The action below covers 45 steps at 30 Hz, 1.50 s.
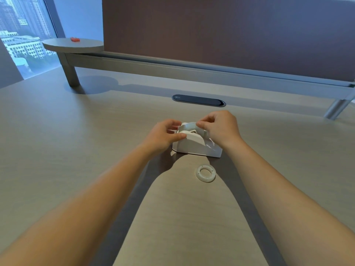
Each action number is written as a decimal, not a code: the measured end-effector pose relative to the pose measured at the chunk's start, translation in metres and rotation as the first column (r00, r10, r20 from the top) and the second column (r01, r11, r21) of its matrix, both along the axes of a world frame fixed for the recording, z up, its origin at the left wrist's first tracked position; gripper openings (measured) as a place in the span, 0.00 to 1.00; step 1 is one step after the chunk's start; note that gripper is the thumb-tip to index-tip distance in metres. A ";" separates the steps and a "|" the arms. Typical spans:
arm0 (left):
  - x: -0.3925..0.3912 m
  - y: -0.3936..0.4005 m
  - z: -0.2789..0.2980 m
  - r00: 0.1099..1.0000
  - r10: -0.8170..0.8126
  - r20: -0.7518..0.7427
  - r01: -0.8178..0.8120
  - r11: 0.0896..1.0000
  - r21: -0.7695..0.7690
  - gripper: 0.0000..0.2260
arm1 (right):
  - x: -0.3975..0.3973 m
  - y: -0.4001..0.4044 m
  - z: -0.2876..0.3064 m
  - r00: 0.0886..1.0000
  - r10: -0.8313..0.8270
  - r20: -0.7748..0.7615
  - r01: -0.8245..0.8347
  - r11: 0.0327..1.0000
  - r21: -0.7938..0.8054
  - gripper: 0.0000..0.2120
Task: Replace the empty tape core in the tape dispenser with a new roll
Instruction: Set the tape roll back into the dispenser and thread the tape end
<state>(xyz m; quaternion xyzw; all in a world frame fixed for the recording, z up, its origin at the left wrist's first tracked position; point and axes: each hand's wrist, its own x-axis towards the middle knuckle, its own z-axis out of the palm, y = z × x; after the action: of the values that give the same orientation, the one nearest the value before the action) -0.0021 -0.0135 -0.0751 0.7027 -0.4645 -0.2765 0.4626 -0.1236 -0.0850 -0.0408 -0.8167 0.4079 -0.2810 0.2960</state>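
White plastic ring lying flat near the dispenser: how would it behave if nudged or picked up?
The white plastic ring looks thin and hollow, so probably light and stiff. Lying flat on the smooth wood-grain desk, it would likely slide, not roll.

- Our left hand [165, 134] sits mid-frame, fingers curled, thumb extended rightward.
- Our right hand [221, 126] sits beside it, fingertips pinched together.
- Both bare forearms rise from the lower corners.

I see the white plastic tape dispenser [196, 145] standing on the pale wood-grain desk [76, 141], my left hand [163, 136] at its left and my right hand [221, 128] at its right. The white ring-shaped empty tape core [205, 173] lies on the desk just before it; the dark oval cable hatch [198, 100] sits behind.
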 end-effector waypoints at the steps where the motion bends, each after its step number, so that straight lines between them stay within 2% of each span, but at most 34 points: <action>1: 0.000 0.000 0.000 1.000 0.008 0.013 -0.008 1.000 0.005 0.19 | 0.002 -0.001 0.001 0.999 -0.004 -0.039 0.002 0.999 -0.033 0.09; 5: 0.000 -0.002 -0.001 0.997 0.014 0.074 -0.017 0.999 0.036 0.20 | 0.005 -0.005 0.007 0.956 -0.015 -0.293 -0.033 0.987 -0.159 0.08; 8: -0.001 -0.003 0.000 0.995 0.015 0.099 -0.020 0.999 0.046 0.20 | 0.005 -0.008 0.011 0.903 -0.009 -0.429 -0.072 0.982 -0.172 0.07; 12: -0.003 -0.003 0.001 0.992 0.019 0.122 -0.027 0.998 0.059 0.20 | 0.005 -0.010 0.011 0.857 0.023 -0.514 -0.121 0.980 -0.158 0.14; 15: -0.004 -0.003 0.003 0.988 0.022 0.153 -0.033 0.997 0.068 0.20 | 0.006 -0.012 0.012 0.848 0.050 -0.528 -0.135 0.983 -0.124 0.15; 18: -0.004 -0.003 0.004 0.987 0.014 0.159 -0.027 0.997 0.079 0.20 | 0.005 -0.015 0.014 0.887 0.085 -0.453 -0.112 0.993 -0.033 0.13; 24: -0.004 -0.003 0.003 0.992 0.017 0.129 -0.028 0.996 0.083 0.20 | 0.003 -0.020 0.011 0.982 0.089 -0.169 -0.059 0.983 0.171 0.12; 27: -0.004 -0.003 0.003 0.992 0.013 0.126 -0.023 0.996 0.082 0.20 | -0.001 -0.023 0.007 0.998 0.051 -0.038 -0.043 0.981 0.189 0.07; 32: -0.003 -0.003 0.001 0.990 0.019 0.138 -0.031 0.996 0.083 0.20 | -0.021 -0.030 0.004 0.992 -0.065 0.106 0.032 0.958 0.285 0.11; 39: -0.003 -0.004 -0.001 0.989 0.024 0.148 -0.035 0.997 0.072 0.19 | -0.040 -0.036 -0.011 0.964 -0.212 0.163 0.112 0.874 0.474 0.11; 45: -0.002 -0.004 -0.002 0.988 0.022 0.152 -0.033 0.997 0.064 0.19 | -0.044 -0.038 -0.021 0.943 -0.264 0.202 0.092 0.792 0.603 0.10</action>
<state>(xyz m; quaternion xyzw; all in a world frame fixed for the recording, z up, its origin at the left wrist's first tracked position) -0.0046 -0.0174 -0.0768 0.7430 -0.4790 -0.2314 0.4061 -0.1673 -0.1231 -0.0616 -0.5955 0.5049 -0.2794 0.5589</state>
